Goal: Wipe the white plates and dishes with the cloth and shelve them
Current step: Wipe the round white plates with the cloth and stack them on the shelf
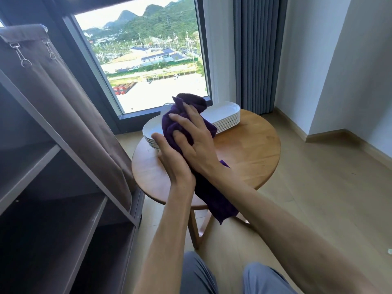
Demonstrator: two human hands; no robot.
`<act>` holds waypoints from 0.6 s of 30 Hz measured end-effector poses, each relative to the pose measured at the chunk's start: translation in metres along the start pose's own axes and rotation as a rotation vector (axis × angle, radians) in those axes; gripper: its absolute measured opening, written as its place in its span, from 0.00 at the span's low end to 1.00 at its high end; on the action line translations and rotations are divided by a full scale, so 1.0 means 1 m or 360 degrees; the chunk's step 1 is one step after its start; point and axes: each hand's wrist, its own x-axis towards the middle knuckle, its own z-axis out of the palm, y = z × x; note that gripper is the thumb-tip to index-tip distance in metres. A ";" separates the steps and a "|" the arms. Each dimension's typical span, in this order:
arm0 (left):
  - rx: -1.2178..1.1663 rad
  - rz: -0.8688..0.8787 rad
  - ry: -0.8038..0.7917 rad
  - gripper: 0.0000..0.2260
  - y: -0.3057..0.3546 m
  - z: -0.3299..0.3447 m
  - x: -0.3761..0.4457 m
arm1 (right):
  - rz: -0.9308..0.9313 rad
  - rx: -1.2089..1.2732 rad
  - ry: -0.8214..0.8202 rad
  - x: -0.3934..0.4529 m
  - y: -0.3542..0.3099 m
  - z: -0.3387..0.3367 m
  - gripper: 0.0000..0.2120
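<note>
Above the round wooden table (250,149), both my hands hold a purple cloth (214,200) bunched into a bundle. My left hand (174,166) cups the bundle from below with its thumb sticking out and its fingers hidden. My right hand (197,143) lies on top, its spread fingers pressing into the cloth. A pale rim shows at the bundle's upper left, but I cannot tell whether a dish is inside. Behind the hands, on the table, sit a stack of white round plates (148,133) and a stack of white oblong dishes (228,115).
A dark fabric shelf unit (53,166) with open shelves stands at the left, its brown cover (63,92) rolled up. A large window (148,60) and grey curtain (256,56) are behind the table. My knees (212,279) are at the bottom edge.
</note>
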 end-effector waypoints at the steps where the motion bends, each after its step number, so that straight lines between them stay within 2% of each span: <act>1: 0.0026 0.0028 -0.0018 0.30 0.002 -0.002 0.000 | 0.0002 -0.0052 -0.0031 0.002 -0.001 0.000 0.18; 5: 0.0087 0.0127 -0.0052 0.26 0.002 -0.006 -0.005 | 0.0074 -0.0134 -0.0029 0.015 -0.010 0.004 0.19; 9: 0.0131 0.0152 -0.0022 0.22 -0.001 -0.007 -0.009 | 0.0323 0.0007 -0.0009 0.031 -0.016 0.007 0.19; 13: 0.0188 0.0147 0.0049 0.12 -0.006 -0.013 -0.011 | 0.0564 0.0111 -0.0096 0.052 -0.003 0.002 0.13; 18: 0.0077 0.0110 0.0133 0.09 -0.004 -0.015 -0.013 | 0.0729 0.0140 -0.0154 0.063 0.019 -0.004 0.11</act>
